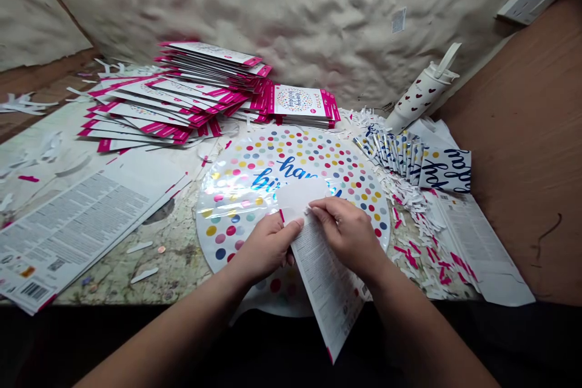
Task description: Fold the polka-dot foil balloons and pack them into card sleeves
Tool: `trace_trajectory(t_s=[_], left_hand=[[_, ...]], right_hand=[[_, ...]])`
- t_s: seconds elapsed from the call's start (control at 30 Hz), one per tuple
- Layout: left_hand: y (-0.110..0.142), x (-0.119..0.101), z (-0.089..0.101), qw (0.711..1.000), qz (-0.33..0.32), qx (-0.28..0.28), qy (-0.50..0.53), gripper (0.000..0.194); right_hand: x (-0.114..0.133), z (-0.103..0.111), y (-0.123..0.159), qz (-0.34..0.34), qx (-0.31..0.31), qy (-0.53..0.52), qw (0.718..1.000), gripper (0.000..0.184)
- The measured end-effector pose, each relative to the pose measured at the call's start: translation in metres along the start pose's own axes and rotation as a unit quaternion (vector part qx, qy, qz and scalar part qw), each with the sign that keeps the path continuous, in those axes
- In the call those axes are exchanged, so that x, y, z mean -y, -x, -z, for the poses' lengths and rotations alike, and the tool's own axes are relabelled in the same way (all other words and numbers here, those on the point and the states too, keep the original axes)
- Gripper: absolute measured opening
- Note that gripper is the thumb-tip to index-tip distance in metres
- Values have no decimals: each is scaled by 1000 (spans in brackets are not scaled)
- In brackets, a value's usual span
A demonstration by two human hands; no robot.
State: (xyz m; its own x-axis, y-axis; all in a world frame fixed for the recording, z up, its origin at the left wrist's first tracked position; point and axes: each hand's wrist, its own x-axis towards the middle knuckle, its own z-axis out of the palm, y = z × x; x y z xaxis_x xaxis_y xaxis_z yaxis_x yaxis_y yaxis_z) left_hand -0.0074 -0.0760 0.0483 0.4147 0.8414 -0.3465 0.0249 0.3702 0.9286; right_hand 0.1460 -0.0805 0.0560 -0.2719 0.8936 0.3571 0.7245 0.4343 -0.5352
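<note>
Printed card, pinched near its top edge by left hand and right hand, fingers closed narrow on it. White tab at card's upper end. Round foil balloon with coloured dots, lying beneath both hands on worktable. Beyond: paper scraps, stacked pink-edged packets, heart-print bottle.

Two hands, one foil balloon, one tumbler.

Left hand, right hand grip printed card sleeve over dotted foil balloon.
</note>
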Motion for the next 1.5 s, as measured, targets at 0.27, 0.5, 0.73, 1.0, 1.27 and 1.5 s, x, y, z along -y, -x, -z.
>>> trace_trajectory(t_s=[0.27, 0.5, 0.73, 1.0, 1.27, 1.5], left_hand=[[1, 3, 5, 1000, 5, -16, -1, 29], [7, -1, -4, 992, 0, -121, -25, 32], [16, -11, 23, 909, -280, -190, -244, 69], [11, 33, 72, 706, -390, 30, -591, 38], [22, 50, 48, 697, -381, 69, -603, 28], [-8, 16, 39, 808, -148, -13, -570, 23]], right_hand=[[-29, 17, 12, -9, -101, 193, 976, 22], [-23, 70, 57, -97, 101, 245, 959, 53], [-1, 14, 20, 104, -24, 96, 990, 49], [-42, 0, 51, 222, 49, 73, 971, 39], [-27, -7, 65, 183, 146, 101, 967, 25], [-28, -5, 33, -118, 194, 31, 973, 8]])
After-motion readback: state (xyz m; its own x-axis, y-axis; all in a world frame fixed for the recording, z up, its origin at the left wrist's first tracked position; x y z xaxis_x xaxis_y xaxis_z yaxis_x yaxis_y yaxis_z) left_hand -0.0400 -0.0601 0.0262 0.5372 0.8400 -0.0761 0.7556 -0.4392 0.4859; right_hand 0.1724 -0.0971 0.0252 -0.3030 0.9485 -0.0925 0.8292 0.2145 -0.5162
